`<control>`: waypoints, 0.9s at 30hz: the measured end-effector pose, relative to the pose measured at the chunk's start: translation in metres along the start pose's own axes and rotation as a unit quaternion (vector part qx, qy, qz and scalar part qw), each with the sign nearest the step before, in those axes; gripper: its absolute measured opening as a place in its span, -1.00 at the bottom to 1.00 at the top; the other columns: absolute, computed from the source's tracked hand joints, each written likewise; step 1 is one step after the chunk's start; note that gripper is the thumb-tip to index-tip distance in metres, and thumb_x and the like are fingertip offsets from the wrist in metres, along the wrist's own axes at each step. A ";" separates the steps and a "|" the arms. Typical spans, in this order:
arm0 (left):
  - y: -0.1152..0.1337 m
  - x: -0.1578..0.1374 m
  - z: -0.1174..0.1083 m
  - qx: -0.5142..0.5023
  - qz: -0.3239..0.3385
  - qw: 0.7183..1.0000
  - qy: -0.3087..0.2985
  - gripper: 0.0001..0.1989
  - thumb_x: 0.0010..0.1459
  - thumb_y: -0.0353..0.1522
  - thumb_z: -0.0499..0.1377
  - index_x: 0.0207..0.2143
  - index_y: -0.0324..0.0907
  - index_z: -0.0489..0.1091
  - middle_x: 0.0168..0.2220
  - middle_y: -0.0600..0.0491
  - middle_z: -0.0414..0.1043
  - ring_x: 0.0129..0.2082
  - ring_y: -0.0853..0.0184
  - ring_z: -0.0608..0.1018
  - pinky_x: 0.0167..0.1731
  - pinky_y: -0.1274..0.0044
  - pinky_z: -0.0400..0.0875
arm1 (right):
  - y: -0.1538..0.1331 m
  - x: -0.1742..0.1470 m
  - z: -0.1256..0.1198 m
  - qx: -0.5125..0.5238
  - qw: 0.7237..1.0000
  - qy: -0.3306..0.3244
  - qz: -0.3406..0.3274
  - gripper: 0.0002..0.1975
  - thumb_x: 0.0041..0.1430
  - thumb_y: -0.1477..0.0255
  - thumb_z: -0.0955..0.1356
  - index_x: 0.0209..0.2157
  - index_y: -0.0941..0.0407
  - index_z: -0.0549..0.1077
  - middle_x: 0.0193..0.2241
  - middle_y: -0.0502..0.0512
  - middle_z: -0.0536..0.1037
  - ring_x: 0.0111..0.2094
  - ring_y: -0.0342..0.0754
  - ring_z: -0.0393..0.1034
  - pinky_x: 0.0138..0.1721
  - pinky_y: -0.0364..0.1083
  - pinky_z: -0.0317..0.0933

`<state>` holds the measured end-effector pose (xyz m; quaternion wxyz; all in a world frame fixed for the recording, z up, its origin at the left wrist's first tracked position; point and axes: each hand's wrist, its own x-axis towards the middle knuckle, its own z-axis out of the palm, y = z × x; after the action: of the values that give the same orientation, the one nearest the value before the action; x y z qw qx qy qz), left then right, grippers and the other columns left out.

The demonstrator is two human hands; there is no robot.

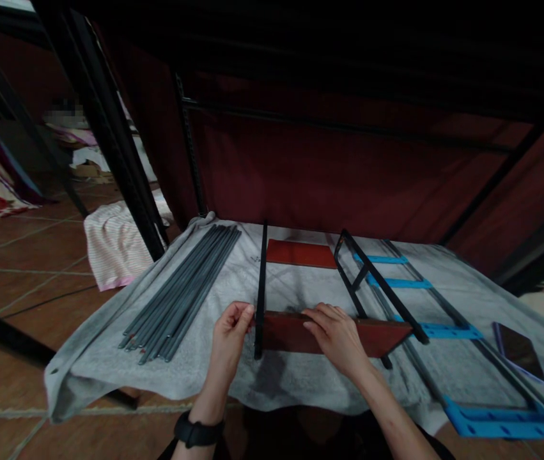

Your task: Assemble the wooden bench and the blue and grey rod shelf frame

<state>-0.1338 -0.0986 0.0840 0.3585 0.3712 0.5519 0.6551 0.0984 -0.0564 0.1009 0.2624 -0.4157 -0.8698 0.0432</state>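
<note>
A reddish-brown board (381,338) stands on edge between a black metal bar (261,287) on its left and a black metal frame (381,284) on its right. My right hand (334,332) grips the board's top edge, fingers over it. My left hand (233,329) is closed in a pinch beside the near end of the black bar, at the board's left end. What its fingertips hold, if anything, is hidden. Behind, a second orange-brown board (300,253) lies flat between the bar and the frame. Small metal pieces (255,259), perhaps screws, lie left of the bar.
A bundle of grey metal rods (185,287) lies at the left on the grey cloth (108,358). At the right is a ladder-like rack (449,331) of dark tubes and blue crosspieces. A phone (520,351) lies beyond it. A black post (108,128) rises at the left.
</note>
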 end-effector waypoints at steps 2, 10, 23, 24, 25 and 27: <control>-0.005 0.001 0.001 -0.012 -0.004 1.000 -0.002 -0.63 0.01 -0.04 0.32 -0.44 -0.17 0.45 -0.56 0.16 0.31 -0.51 0.43 0.33 -0.44 0.58 0.24 | 0.000 0.000 -0.001 0.001 1.000 -0.002 0.003 -0.78 0.37 0.39 0.30 -0.04 0.02 0.55 -0.20 0.06 0.59 -0.18 -0.01 0.47 -0.10 0.00 0.26; -0.013 0.001 -0.004 -0.024 -0.012 1.000 0.009 -0.68 -0.07 -0.14 0.40 -0.36 -0.18 0.53 -0.50 0.13 0.40 -0.46 0.41 0.37 -0.39 0.58 0.28 | -0.002 0.001 -0.003 0.006 1.000 -0.003 0.003 -0.79 0.37 0.41 0.30 -0.06 -0.01 0.55 -0.18 0.04 0.60 -0.16 -0.02 0.47 -0.08 -0.01 0.26; -0.016 -0.003 -0.007 0.017 0.035 0.999 0.024 -0.76 0.04 -0.19 0.33 -0.29 -0.14 0.59 -0.33 0.05 0.54 -0.32 0.34 0.49 -0.23 0.53 0.38 | -0.009 0.002 -0.003 0.000 1.000 0.015 0.012 -0.83 0.36 0.34 0.32 -0.12 0.01 0.55 -0.21 0.03 0.59 -0.16 -0.02 0.46 -0.09 -0.01 0.22; -0.017 -0.001 -0.007 0.006 0.028 0.999 0.018 -0.76 0.04 -0.20 0.34 -0.29 -0.15 0.60 -0.34 0.06 0.54 -0.33 0.35 0.49 -0.24 0.53 0.37 | -0.009 0.002 -0.003 -0.001 1.000 0.016 0.012 -0.84 0.36 0.34 0.32 -0.13 0.01 0.54 -0.22 0.02 0.59 -0.17 -0.02 0.46 -0.09 -0.01 0.21; -0.018 0.001 -0.007 -0.003 0.023 1.000 0.014 -0.76 0.03 -0.21 0.35 -0.29 -0.16 0.59 -0.35 0.06 0.54 -0.32 0.36 0.49 -0.23 0.54 0.38 | -0.009 0.003 -0.003 -0.002 1.000 0.015 0.011 -0.85 0.36 0.34 0.33 -0.15 0.01 0.54 -0.23 0.02 0.59 -0.17 -0.02 0.46 -0.10 -0.01 0.21; -0.018 0.004 -0.007 -0.010 0.021 1.000 0.017 -0.71 -0.01 -0.23 0.37 -0.23 -0.16 0.58 -0.34 0.07 0.54 -0.32 0.36 0.50 -0.22 0.54 0.39 | -0.010 0.003 -0.003 -0.004 1.000 0.014 0.009 -0.85 0.36 0.35 0.32 -0.15 0.02 0.54 -0.23 0.02 0.59 -0.17 -0.02 0.45 -0.10 -0.01 0.21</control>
<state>-0.1406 -0.0959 0.0659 0.3386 0.3680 0.5432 0.6744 0.0914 -0.0609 0.1075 0.2722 -0.4254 -0.8623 0.0369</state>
